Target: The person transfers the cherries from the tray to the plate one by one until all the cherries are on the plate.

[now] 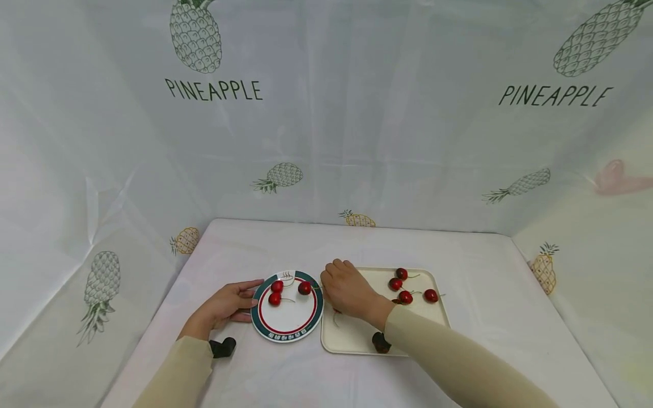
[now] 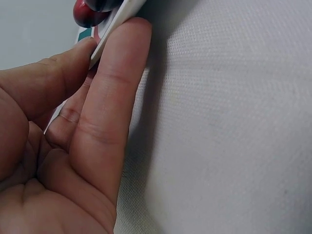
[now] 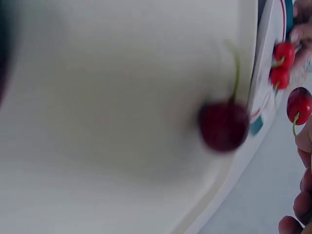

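My left hand (image 1: 228, 306) grips the left rim of a white plate (image 1: 288, 320) with a green and red border. The left wrist view shows the thumb over the rim and a finger (image 2: 109, 92) beneath it. Two red cherries (image 1: 276, 292) lie on the plate. From my right hand (image 1: 349, 289), at the plate's right edge, a dark red cherry (image 3: 299, 105) hangs by its stem, pinched in the fingertips. Under this hand is a cream tray (image 1: 352, 340). One cherry (image 3: 224, 126) in the tray lies below the wrist, mostly hidden in the head view.
Several cherries (image 1: 400, 283) with stems lie in the tray's right half, partly behind the right forearm. A dark object (image 1: 381, 343) shows by the right sleeve, and a black one (image 1: 223, 347) by the left wrist. Pineapple-printed sheeting (image 1: 357, 141) surrounds the white table (image 1: 265, 374).
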The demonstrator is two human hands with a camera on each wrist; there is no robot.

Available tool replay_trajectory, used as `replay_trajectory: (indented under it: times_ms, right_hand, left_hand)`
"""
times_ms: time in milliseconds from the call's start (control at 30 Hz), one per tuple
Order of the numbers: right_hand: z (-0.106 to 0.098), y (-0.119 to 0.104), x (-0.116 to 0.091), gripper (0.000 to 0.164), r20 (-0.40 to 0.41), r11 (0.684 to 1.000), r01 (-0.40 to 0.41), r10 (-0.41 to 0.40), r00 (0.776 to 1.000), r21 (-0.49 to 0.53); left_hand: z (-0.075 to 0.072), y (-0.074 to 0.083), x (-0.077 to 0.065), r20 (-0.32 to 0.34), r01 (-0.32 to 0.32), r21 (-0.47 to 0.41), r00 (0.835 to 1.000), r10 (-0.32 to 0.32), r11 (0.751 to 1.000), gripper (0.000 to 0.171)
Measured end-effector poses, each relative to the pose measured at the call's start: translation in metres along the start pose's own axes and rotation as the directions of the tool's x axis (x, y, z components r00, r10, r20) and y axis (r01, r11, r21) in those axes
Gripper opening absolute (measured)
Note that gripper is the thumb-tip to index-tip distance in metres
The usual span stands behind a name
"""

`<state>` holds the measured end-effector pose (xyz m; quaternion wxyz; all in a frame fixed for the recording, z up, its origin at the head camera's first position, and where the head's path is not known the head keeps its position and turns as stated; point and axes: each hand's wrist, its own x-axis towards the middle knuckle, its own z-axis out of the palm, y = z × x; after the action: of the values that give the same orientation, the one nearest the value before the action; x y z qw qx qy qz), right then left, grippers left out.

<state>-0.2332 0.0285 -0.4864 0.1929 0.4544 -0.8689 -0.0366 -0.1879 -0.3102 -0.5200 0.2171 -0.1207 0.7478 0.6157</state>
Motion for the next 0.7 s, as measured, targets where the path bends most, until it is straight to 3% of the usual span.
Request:
replay_trajectory:
  times_ms: [333, 700]
  right_hand:
    - [0.008, -0.044, 0.022, 0.013, -0.009, 0.997, 0.076, -0.077, 0.997, -0.025]
    - [0.022, -0.071, 0.034, 0.018, 0.032, 0.994, 0.104, -0.103, 0.994, -0.028]
  left_hand:
    - [0.0, 0.001, 0.001, -0.005, 0.004, 0.014, 1.0, -0.004, 1.0, 0.061]
    - [-0.001, -0.002, 0.003, 0.001, 0.003, -0.007, 1.0, -0.003, 1.0, 0.06]
